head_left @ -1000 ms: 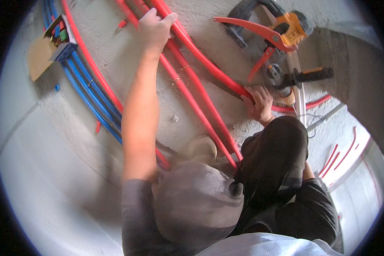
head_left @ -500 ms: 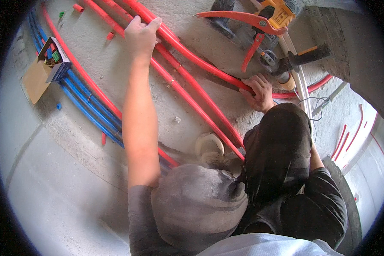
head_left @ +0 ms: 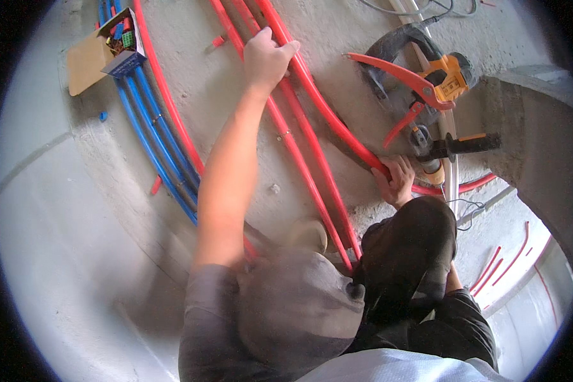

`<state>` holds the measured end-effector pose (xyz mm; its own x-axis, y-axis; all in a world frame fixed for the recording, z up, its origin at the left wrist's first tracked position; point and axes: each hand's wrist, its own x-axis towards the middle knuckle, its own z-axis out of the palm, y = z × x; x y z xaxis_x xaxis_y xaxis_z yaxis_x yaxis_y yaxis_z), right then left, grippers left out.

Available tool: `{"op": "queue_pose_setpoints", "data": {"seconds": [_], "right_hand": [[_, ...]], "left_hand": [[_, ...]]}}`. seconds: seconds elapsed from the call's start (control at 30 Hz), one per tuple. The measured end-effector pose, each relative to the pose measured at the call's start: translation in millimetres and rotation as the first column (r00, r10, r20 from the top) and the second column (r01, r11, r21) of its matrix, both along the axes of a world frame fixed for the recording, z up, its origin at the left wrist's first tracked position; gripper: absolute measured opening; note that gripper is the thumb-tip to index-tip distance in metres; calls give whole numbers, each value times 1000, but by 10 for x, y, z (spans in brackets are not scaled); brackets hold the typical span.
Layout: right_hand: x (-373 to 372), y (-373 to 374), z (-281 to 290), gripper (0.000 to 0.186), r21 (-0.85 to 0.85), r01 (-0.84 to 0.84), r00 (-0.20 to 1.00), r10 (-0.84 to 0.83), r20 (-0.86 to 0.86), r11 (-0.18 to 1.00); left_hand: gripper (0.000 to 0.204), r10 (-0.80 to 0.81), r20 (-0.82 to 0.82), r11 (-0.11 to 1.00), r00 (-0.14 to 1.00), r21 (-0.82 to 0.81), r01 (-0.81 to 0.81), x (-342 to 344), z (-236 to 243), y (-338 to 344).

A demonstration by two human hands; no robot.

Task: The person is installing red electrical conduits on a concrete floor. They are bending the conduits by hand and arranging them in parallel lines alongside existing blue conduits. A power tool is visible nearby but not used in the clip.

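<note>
My left hand [head_left: 267, 62] reaches far forward over several red plastic pipes. Its thumb presses against the thick red pipe [head_left: 330, 118], and its fingers curl down around it, partly hidden. Lower right, my right hand [head_left: 396, 182] is closed around the same pipe where it bends beside my raised knee. Two thinner red pipes [head_left: 302, 167] run alongside, down toward my feet. Near my right hand lie a pipe cutter with red handles [head_left: 420, 84] and a yellow and black power drill [head_left: 449, 76] with a black side handle.
At the upper left, an opened cardboard box [head_left: 88, 62] of small coloured plugs stands by blue pipes [head_left: 151, 130] and another red pipe [head_left: 165, 95]. White pipes [head_left: 452, 159] pass beneath the drill. Loose red pipe lengths [head_left: 490, 270] lie at the right. A shoe [head_left: 307, 237] rests on the rough concrete floor.
The view has shifted, so the drill, cutter and box appear further right, with the drill and cutter lower. Both hands stay on the thick red pipe.
</note>
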<state>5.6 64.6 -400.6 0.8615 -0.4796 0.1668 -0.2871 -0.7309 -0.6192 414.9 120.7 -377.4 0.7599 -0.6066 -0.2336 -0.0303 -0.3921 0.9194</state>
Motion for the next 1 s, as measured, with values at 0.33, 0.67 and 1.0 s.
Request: {"op": "queue_pose_setpoints", "data": {"seconds": [0.33,0.67,1.0], "right_hand": [[34,38,-52,33,-44,25,1000,-25,-4,999],[85,70,-20,42,-140,0,1000,2,16,990],[53,46,-59,41,-179,-21,999,12,-53,984]], "left_hand": [[27,33,44,999,999,30,-34,39,-4,51],[29,119,-21,993,993,-9,-119,20,5,2],[32,131,-3,991,991,-20,-131,-7,32,-14]]}}
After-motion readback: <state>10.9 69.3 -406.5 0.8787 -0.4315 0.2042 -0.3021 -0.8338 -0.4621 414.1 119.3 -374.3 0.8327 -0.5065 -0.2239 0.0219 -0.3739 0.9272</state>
